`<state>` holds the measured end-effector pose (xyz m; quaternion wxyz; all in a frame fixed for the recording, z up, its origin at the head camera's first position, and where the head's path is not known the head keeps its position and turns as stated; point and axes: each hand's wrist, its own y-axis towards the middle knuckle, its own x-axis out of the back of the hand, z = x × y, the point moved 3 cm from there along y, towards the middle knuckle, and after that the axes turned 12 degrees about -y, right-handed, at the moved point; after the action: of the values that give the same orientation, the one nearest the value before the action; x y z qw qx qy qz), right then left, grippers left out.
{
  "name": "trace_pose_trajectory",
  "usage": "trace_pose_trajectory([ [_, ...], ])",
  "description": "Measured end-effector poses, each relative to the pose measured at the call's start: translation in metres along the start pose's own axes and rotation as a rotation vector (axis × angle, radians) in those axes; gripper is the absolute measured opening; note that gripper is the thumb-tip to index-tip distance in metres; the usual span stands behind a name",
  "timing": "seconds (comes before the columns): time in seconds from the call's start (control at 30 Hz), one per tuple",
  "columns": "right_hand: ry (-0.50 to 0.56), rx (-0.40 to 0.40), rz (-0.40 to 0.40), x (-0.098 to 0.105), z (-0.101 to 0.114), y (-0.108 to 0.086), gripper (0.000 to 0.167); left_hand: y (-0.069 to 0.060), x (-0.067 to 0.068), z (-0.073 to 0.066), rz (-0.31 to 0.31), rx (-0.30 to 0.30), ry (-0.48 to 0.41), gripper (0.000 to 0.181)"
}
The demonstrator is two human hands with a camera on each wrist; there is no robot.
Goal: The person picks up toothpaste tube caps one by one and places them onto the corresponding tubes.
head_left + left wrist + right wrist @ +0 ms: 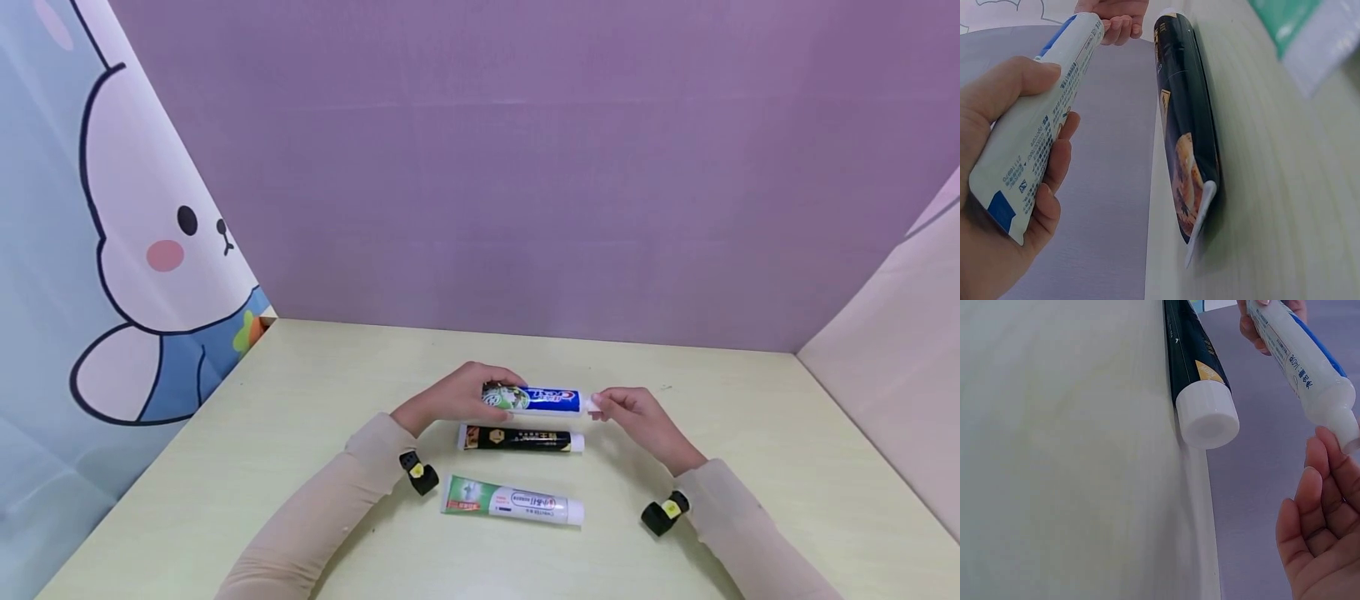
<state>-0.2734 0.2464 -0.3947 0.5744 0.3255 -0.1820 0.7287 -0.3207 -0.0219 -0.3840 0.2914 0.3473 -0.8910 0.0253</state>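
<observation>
My left hand (pixel 467 393) grips a blue, white and green toothpaste tube (pixel 553 401) around its flat end, above the table. In the left wrist view the thumb lies over the tube's printed white back (pixel 1054 131), with the fingers curled beneath. At the other end, my right hand (pixel 637 419) pinches the tube's small white cap (pixel 1346 430) between thumb and fingers. Just nearer than the held tube, a black toothpaste tube (pixel 517 439) with a white cap lies on the table. Nearest me lies a green and white toothpaste tube (pixel 510 501), its cap also pointing right.
The pale wooden table (pixel 360 533) runs back to a purple panel (pixel 525 183). A cloth with a cartoon rabbit (pixel 142 250) hangs on the left, and a pale cloth (pixel 892 350) on the right. Each wrist wears a small black camera (pixel 664 513).
</observation>
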Motion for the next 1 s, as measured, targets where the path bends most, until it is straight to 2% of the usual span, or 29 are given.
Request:
trace_pose_trajectory([
  [0.53, 0.001, -0.075, 0.050, -0.001, -0.004, 0.010, 0.052, 0.001, 0.002, -0.001, -0.012, -0.007, -0.011, 0.043],
  [0.73, 0.056, -0.078, 0.085, -0.005, -0.002, 0.012, 0.056, -0.001, 0.002, 0.002, -0.017, 0.000, -0.045, 0.043],
  [0.9, 0.061, -0.105, 0.103, -0.006, 0.000, 0.010, 0.063, -0.003, 0.003, 0.001, -0.029, 0.006, -0.048, 0.043],
  [1.0, 0.054, -0.072, 0.084, -0.003, 0.001, 0.010, 0.062, -0.003, 0.004, 0.001, -0.032, 0.005, -0.048, 0.043],
])
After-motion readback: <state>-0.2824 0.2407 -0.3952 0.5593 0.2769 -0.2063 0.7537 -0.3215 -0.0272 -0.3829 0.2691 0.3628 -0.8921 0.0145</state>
